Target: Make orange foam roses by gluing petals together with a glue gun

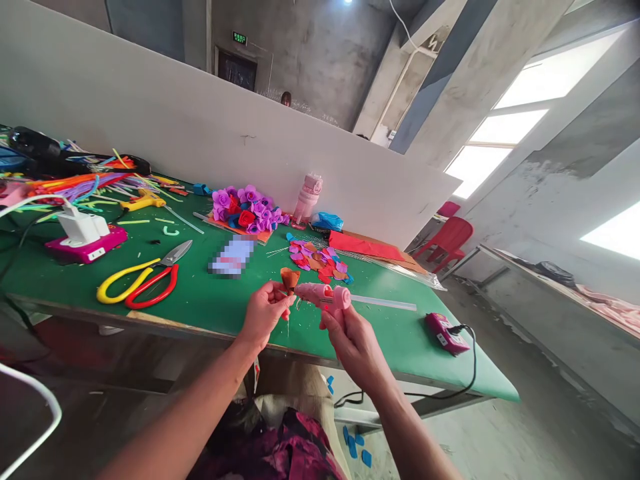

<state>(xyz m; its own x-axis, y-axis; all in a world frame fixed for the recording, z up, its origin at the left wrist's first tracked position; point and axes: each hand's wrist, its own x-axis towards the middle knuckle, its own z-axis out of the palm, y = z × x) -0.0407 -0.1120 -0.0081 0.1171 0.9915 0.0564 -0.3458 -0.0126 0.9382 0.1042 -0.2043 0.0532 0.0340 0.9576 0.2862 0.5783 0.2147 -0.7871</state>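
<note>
Pinched in my left hand point(265, 312) is a small brown paper flower point(290, 279), held upright over the table's front edge. My right hand point(354, 337) is wrapped round the handle of a pink glue gun point(325, 295). The gun's nozzle points left and meets or nearly meets the flower's side; the exact contact is too small to tell. A clear glue stick point(384, 302) sticks out of its back end. Beyond both hands lies a pile of purple, red and brown petals point(320, 259).
On the green table point(200, 293) are scissors point(163, 267), a blurred flat item point(233, 257), finished flowers point(245, 210), a pink bottle point(307, 200), a yellow glue gun point(143, 200), and power strips at left point(87, 243) and right point(447, 333), the latter with a cord.
</note>
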